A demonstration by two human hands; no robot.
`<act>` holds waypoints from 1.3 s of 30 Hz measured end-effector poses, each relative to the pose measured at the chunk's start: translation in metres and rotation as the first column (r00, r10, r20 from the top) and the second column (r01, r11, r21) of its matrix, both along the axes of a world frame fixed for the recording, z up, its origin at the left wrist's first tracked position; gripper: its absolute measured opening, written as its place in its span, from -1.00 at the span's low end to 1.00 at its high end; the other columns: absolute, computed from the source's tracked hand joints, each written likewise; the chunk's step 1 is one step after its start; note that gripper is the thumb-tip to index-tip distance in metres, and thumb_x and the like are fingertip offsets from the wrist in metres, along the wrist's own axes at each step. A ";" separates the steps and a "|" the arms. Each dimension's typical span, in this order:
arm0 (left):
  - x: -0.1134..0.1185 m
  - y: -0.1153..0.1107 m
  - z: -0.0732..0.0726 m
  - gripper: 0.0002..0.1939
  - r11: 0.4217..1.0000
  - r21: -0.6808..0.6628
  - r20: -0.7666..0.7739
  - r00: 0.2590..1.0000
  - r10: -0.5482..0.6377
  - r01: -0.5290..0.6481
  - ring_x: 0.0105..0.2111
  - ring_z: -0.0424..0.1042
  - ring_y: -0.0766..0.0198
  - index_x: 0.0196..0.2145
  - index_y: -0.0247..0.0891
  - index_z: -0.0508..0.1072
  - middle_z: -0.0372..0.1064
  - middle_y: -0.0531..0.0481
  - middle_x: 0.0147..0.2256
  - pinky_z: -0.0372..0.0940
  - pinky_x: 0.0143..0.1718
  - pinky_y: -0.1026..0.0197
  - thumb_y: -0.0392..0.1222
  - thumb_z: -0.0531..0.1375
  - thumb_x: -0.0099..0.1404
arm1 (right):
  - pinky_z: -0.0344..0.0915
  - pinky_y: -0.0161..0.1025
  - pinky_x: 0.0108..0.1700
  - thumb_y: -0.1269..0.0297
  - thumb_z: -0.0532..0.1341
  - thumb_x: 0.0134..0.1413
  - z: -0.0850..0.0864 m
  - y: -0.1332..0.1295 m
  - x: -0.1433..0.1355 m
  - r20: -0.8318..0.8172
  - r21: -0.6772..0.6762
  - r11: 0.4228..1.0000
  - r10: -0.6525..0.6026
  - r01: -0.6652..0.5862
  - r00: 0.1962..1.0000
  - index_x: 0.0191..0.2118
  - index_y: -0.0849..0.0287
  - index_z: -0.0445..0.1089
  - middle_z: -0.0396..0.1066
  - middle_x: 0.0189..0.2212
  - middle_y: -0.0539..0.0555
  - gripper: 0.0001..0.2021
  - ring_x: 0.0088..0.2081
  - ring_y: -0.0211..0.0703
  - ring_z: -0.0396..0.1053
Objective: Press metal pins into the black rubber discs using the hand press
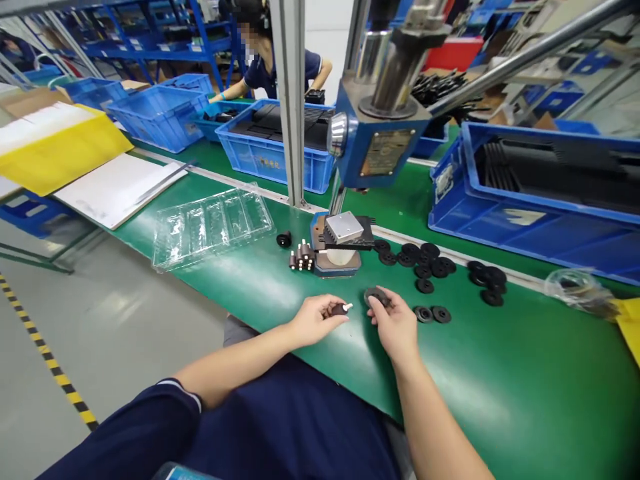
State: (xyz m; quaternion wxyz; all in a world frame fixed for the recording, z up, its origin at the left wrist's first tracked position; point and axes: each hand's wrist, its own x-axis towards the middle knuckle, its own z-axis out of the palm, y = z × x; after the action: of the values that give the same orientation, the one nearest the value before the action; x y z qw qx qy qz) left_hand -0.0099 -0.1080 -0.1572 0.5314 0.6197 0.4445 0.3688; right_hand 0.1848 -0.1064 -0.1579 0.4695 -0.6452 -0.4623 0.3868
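My left hand (316,321) pinches a small dark cylinder with a white pin (341,309) sticking out of its right end. A black round disc (376,295) is held in my right hand (397,323), thumb on its face. The two parts are apart, a short gap between them over the green table. Two black discs (433,314) lie just right of my right hand. Beyond my left hand stands a cluster of small dark cylinders with white pins (301,257). A black flanged part (284,239) sits beside them.
A blue arbor press (375,147) with a metal block (344,227) on its base stands ahead. More black discs (423,257) lie at its right. A clear plastic tray (213,225) is at left. Blue bins (530,227) line the back, where a co-worker (280,67) works.
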 end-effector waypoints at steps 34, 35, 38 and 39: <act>0.003 0.000 -0.003 -0.71 1.000 -0.023 0.119 0.993 0.000 0.003 -0.49 0.27 0.41 -0.15 -0.33 0.38 0.30 0.05 -0.44 0.22 -0.44 0.33 -0.07 0.22 0.29 | 0.08 0.14 0.23 0.04 0.01 0.31 0.010 -0.019 0.003 0.646 0.350 0.806 0.161 -0.477 0.746 0.24 0.11 0.21 0.13 0.25 0.17 -0.53 0.27 0.06 0.07; 0.003 0.000 -0.003 -0.72 0.999 -0.035 0.130 0.991 0.009 -0.005 -0.48 0.28 0.40 -0.16 -0.33 0.37 0.31 0.05 -0.43 0.23 -0.43 0.33 -0.08 0.23 0.28 | 0.07 0.18 0.22 0.03 0.00 0.31 0.008 -0.014 0.012 0.698 0.332 0.864 0.046 -0.380 0.715 0.22 0.13 0.23 0.14 0.25 0.19 -0.53 0.27 0.10 0.06; 0.003 0.001 -0.007 -0.73 0.998 -0.062 0.138 0.990 0.040 -0.032 -0.46 0.30 0.39 -0.21 -0.32 0.35 0.32 0.04 -0.43 0.23 -0.42 0.33 -0.08 0.25 0.25 | 0.08 0.28 0.14 0.04 0.03 0.27 -0.001 0.001 0.044 0.834 0.219 0.972 -0.143 -0.082 0.532 0.15 0.26 0.29 0.11 0.25 0.30 -0.52 0.26 0.26 0.06; 0.003 0.002 -0.007 -0.74 0.997 -0.067 0.133 0.990 0.052 -0.043 -0.46 0.30 0.39 -0.23 -0.31 0.34 0.32 0.05 -0.43 0.23 -0.42 0.33 -0.09 0.25 0.25 | 0.08 0.29 0.13 0.07 0.03 0.27 -0.005 0.005 0.052 0.862 0.182 0.982 -0.139 -0.041 0.488 0.12 0.30 0.31 0.10 0.25 0.33 -0.53 0.25 0.27 0.07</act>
State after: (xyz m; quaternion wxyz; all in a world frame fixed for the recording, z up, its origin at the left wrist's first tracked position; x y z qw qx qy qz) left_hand -0.0068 -0.1064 -0.1646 0.5707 0.5654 0.4339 0.4079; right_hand 0.2371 -0.1016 -0.1625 0.2380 -0.7203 -0.6497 -0.0486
